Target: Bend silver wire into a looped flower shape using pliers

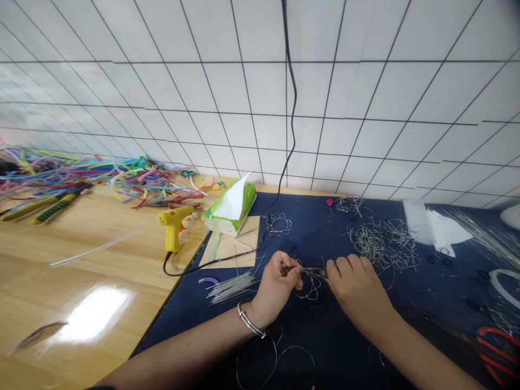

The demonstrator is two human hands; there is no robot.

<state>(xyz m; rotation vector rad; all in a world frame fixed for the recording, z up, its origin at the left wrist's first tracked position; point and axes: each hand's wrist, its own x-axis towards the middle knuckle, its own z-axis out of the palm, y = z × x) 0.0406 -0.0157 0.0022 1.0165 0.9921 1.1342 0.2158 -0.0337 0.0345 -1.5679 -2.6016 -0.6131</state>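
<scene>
Over the dark blue mat [345, 346], my left hand [280, 279] pinches a piece of thin bent wire [312, 290], its loops hanging just below the fingers. My right hand [353, 281] is wrapped round a pair of pliers [314, 272]. Their jaws point left and meet the wire at my left fingertips; the handles are mostly hidden in my palm. Left of my left hand lies a bundle of straight cut wires [231, 287]. A flower-shaped wire ring [279, 224] rests behind my hands.
A yellow glue gun [174, 227] with its cable stands left, beside a green tissue pack [231, 208]. Tangled wire [382, 244] lies right, red-handled scissors [493, 346] at the lower right. Colourful pipe cleaners [134, 176] are heaped along the tiled wall [260, 86].
</scene>
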